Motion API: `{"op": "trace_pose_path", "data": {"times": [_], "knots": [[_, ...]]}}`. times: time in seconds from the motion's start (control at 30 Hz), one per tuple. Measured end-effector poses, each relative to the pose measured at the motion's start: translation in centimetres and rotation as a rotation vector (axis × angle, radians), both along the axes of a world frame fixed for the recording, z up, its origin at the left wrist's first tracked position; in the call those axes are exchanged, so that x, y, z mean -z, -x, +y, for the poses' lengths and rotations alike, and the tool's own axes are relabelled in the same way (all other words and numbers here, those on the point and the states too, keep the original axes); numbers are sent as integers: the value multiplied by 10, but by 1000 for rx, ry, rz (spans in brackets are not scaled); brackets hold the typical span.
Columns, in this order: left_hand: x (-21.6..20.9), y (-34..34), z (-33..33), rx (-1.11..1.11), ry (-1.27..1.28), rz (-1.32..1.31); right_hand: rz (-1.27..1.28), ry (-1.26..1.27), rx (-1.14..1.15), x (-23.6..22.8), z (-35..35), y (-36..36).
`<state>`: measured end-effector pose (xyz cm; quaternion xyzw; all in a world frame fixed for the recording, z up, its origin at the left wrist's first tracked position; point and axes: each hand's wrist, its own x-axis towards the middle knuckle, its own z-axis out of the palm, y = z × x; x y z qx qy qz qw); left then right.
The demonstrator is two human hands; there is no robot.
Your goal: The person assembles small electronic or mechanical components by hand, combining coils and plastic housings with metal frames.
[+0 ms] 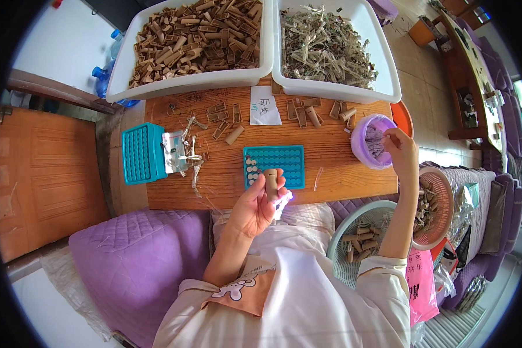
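Note:
Over the front of the table, my left hand (253, 210) is closed around a small tan plastic casing (272, 185) held upright, with a dark slot near its top. Below those fingers hangs a whitish bundle (281, 204) with a purple glow. Just beyond is a teal tray (284, 165) of small pockets, with several round silvery pieces (252, 169) in its left columns. At the right table edge, my right hand (401, 149) is over a purple bowl (361, 152) of thin pale pieces. Its fingers are pinched together; what they hold, if anything, is too small to make out.
Two white tubs stand at the back: one of tan casings (197, 40), one of clear wired bundles (330, 52). Loose casings (235, 136), a paper slip (265, 107), tangled wires (191, 151) and stacked teal trays (142, 153) lie about. Baskets (342, 226) sit right of my lap.

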<state>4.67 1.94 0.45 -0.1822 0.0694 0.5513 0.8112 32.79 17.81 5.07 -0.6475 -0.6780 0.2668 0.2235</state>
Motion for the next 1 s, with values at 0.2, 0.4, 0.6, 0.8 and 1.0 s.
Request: {"op": "trace_pose_path", "data": {"times": [0.2, 0.4, 0.6, 0.8, 1.0], "knots": [[-6, 2, 3, -24, 61, -35, -90, -247, -90, -4, -2, 3], [-12, -7, -1, -50, 21, 455, 368, -115, -49, -11, -31, 41], [-21, -13, -5, -13, -217, 818, 521, -81, -477, -27, -86, 114], [-25, -10, -13, 2, -291, 916, 466, -217, -565, -23, -100, 132], [-29, -10, -10, 8, -257, 927, 371, -319, -686, -28, -101, 127]]}}
